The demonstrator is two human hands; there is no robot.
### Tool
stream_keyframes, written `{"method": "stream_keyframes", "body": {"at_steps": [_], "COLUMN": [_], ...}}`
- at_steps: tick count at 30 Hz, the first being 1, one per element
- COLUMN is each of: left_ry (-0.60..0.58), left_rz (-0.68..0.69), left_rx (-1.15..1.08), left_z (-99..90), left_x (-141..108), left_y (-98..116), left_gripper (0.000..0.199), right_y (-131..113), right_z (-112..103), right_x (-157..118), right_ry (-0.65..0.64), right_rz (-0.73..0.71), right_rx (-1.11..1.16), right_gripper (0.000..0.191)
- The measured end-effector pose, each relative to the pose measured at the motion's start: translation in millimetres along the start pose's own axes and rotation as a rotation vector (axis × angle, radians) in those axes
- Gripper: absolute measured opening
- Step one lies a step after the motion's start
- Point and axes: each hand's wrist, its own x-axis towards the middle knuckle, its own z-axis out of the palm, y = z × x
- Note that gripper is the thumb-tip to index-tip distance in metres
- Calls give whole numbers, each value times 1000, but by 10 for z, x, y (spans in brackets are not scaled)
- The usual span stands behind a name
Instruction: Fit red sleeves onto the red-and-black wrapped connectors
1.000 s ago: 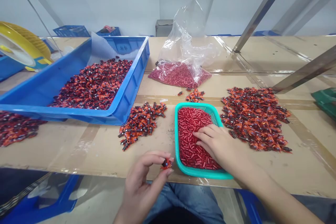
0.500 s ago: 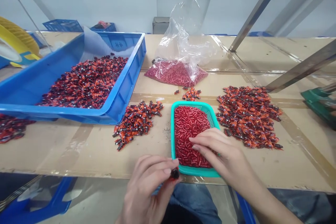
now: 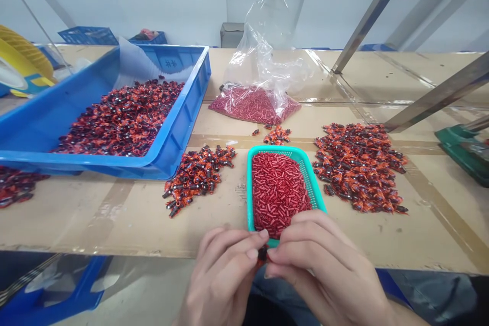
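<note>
Between the thumb and fingers of my left hand (image 3: 225, 270) is a small black and orange part (image 3: 262, 253), held just off the table's front edge. My right hand (image 3: 324, 260) meets it there, thumb and forefinger pinched against the part's right side; whatever those fingertips hold is hidden. Directly beyond both hands stands a green plastic basket (image 3: 250, 183) filled with short red tubes (image 3: 280, 188). Loose black and orange parts lie in a pile (image 3: 198, 175) left of the basket, and a larger pile (image 3: 361, 168) lies to its right.
A large blue tray (image 3: 164, 160) of similar parts stands at left. Behind the basket lies a clear plastic bag (image 3: 254, 102) of red tubes, with a few parts before it. Metal posts (image 3: 374, 15) rise at right near a green object (image 3: 460, 153). A yellow tape roll (image 3: 26, 56) is far left.
My right hand has left the red tubes in the basket and come down and left to the black and orange part. My left hand keeps hold of that part, nearly still.
</note>
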Motion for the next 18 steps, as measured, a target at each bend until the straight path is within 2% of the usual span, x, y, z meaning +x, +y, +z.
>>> {"method": "stream_keyframes", "body": {"at_steps": [4, 9, 14, 18], "left_ry": [20, 95, 31, 87], "left_rz": [57, -34, -45, -86], "left_rx": [-60, -270, -237, -312], "left_z": [3, 27, 2, -18], "left_x": [51, 11, -66, -91], "left_y": [-6, 7, 34, 55], "left_gripper": [54, 50, 55, 54], "right_y": [-34, -66, -65, -57], "right_z": [-76, -197, -104, -33], "right_x": [26, 21, -67, -118], "right_ry": [-7, 47, 42, 29], "right_rz": [20, 135, 126, 69], "right_rx": [69, 239, 373, 381], "right_gripper": [5, 17, 16, 17]}}
